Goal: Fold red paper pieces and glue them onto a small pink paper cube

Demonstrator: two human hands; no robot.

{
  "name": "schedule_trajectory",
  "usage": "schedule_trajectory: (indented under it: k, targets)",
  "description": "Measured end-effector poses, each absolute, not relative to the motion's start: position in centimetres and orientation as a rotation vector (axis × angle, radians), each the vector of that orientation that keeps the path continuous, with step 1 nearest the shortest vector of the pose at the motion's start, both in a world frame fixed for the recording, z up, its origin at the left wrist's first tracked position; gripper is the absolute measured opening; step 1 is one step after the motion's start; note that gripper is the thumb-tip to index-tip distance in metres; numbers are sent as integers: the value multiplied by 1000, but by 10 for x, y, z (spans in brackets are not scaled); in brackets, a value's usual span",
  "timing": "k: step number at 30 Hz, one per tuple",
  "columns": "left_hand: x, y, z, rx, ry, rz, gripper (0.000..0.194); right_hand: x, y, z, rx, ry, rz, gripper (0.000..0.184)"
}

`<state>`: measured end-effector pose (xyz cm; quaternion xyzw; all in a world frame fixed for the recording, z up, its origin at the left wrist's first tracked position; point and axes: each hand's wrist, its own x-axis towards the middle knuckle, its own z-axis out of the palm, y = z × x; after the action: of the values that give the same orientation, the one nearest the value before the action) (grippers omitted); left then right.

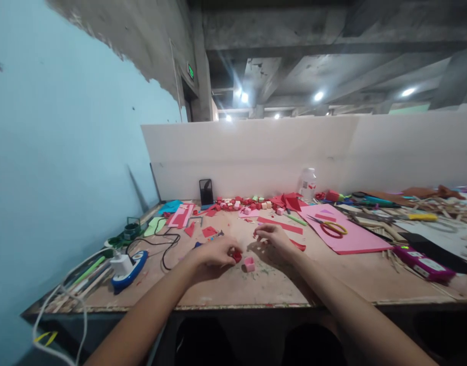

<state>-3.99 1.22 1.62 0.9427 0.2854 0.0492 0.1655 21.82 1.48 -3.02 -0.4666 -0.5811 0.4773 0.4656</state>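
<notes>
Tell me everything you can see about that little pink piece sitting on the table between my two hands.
The pink piece is small, boxy and light pink, and looks like folded paper or card, though the material is hard to confirm. It seems hollow at the top, but fine detail is blurred. It rests on the tan tabletop, just right of the red piece at your left hand's fingertips, and nearer you than your right hand. Neither hand appears to touch it.

Hands (218, 251), pink piece (249, 264) between, cluttered table (226, 291)
</notes>
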Motion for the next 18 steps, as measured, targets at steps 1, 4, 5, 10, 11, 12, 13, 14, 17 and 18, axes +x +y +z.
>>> schedule_trajectory:
  k: [1, 4, 5, 10, 11, 12, 13, 14, 17, 18]
  targets:
    - [-40, 14, 14, 2693, 827, 117, 25, 218, 14, -29, -1147, -1421, 1167, 36]
    - [-44, 14, 8, 2705, 888, 128, 26, 215, 12, -28, -1158, -1418, 1169, 36]
    - [-45, 14, 6, 2701, 910, 152, 27, 215, 12, -29, -1163, -1419, 1174, 36]
    - [-48, 9, -1, 2657, 963, 252, 28, 213, 9, -29, -1173, -1417, 1207, 35]
    - [-48, 9, -1, 2653, 968, 260, 28, 214, 8, -29, -1170, -1417, 1212, 35]
    - [-47, 9, -2, 2650, 973, 267, 28, 214, 8, -28, -1169, -1417, 1218, 35]
    - [-47, 9, -2, 2648, 979, 274, 28, 214, 7, -28, -1167, -1418, 1222, 34]
    - [-47, 9, -2, 2646, 985, 282, 28, 214, 6, -28, -1166, -1418, 1225, 34]
    - [-47, 9, -3, 2637, 995, 308, 28, 213, 5, -30, -1164, -1420, 1222, 33]
    - [-47, 8, -3, 2634, 996, 318, 28, 212, 5, -31, -1163, -1421, 1219, 32]
